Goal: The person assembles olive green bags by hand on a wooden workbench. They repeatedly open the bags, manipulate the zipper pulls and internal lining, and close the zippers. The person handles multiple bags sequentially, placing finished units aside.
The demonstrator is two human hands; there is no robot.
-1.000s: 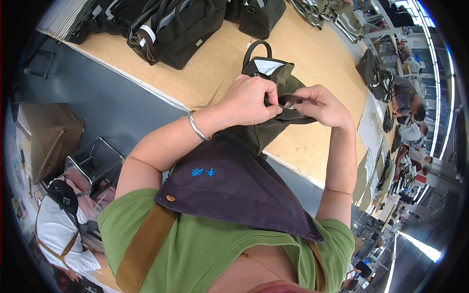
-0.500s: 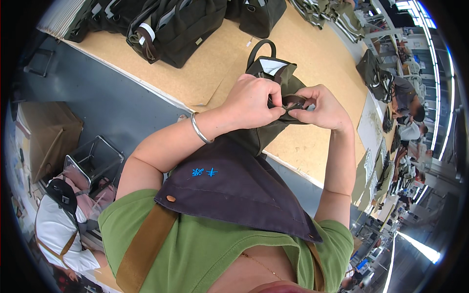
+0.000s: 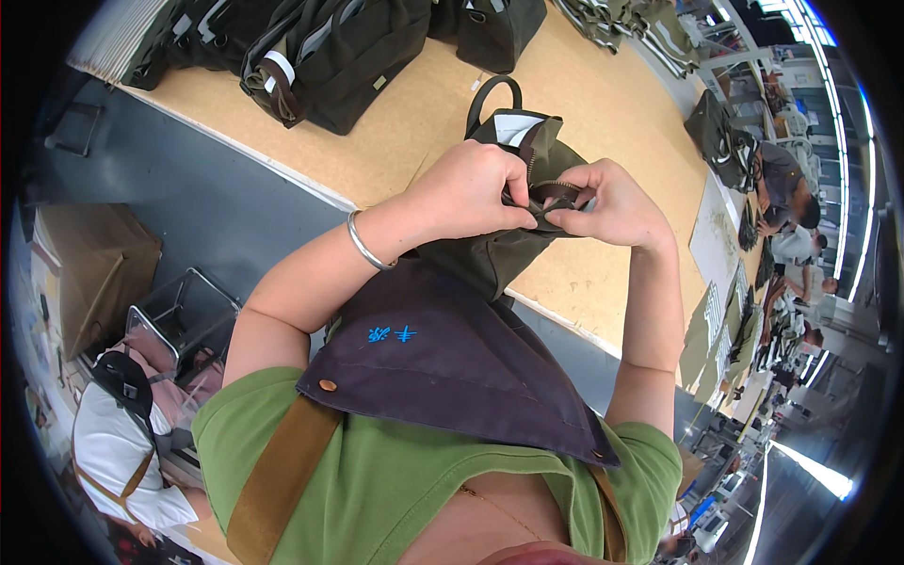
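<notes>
A dark olive bag [image 3: 490, 259] with a round top handle rests at the near edge of a tan worktable [image 3: 603, 122]. My left hand [image 3: 471, 193], with a silver bangle on its wrist, pinches the bag's brown zipper strip [image 3: 556, 196]. My right hand [image 3: 612, 202] grips the same strip from the other side, its fingertips touching those of the left. A white card shows inside the bag's open top.
Several dark bags [image 3: 330, 52] lie at the far left of the table. A cardboard box [image 3: 89, 268] and a metal frame stand on the grey floor to my left. People sit at benches at the far right [image 3: 782, 188].
Both hands have closed in together on the zipper strip. The bag has stayed where it was.
</notes>
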